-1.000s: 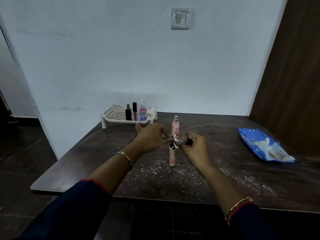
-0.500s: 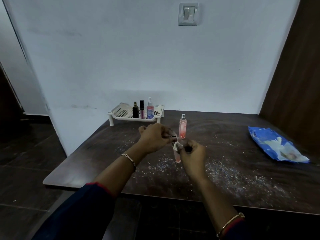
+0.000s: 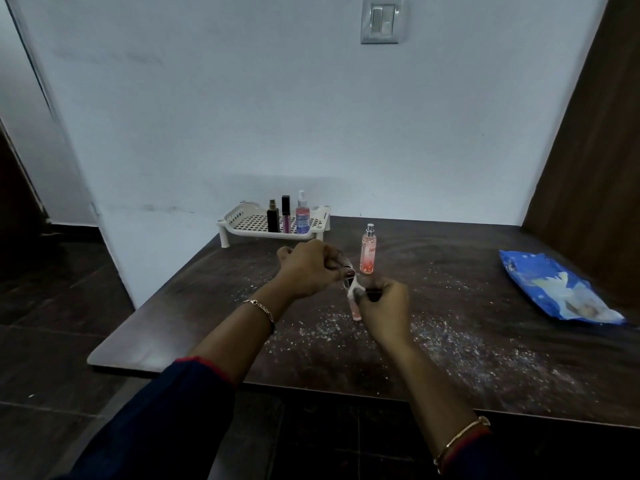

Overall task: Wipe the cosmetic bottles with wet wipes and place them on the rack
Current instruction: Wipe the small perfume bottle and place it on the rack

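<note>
My left hand (image 3: 308, 268) and my right hand (image 3: 384, 306) meet over the table's middle, both pinching a small white wet wipe (image 3: 355, 288) between their fingertips. Just behind the wipe a slim pink tube (image 3: 355, 310) stands on the table; its top is hidden by the wipe and my fingers. A pink spray bottle (image 3: 367, 252) stands upright just beyond my hands. The white perforated rack (image 3: 242, 220) sits at the far left by the wall. It holds a black bottle (image 3: 273, 220), a dark-capped gloss tube (image 3: 285, 216) and a pink pump bottle (image 3: 302, 218).
A blue wet-wipe pack (image 3: 554, 289) lies at the table's right side. The dark wooden table (image 3: 485, 341) is speckled with white flecks. Its left edge drops to a dark tiled floor. A brown panel rises on the right.
My hands have stayed together on the wipe, and the right hand has dropped slightly. The bottles and the rack have not moved.
</note>
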The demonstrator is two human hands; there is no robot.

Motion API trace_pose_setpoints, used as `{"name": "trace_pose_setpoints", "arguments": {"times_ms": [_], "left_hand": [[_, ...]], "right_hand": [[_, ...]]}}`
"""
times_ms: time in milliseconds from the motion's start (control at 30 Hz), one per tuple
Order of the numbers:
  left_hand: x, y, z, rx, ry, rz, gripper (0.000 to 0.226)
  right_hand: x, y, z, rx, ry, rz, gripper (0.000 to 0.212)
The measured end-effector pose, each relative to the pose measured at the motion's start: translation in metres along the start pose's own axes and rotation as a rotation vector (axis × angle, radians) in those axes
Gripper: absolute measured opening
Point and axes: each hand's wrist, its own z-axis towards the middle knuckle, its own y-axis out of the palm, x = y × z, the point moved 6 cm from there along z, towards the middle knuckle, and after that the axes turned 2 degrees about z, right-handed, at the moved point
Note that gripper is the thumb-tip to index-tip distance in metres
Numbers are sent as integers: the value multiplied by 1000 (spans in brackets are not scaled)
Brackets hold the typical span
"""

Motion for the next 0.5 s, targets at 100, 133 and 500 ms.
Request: {"name": "trace_pose_setpoints", "arguments": {"times_ms": [100,133,500], "left_hand": [[-5,-3,-1,-2,-21,-9,19],[-7,-3,-1,-7,-24,-14,19],[-1,-3,5,-26,-22,46,22]], "right_hand": [[24,-1,-3,-20,84,-125,6],[29,-1,-1,-46,125,-148,5],[-12,6,10,-166,27,14,30]]}}
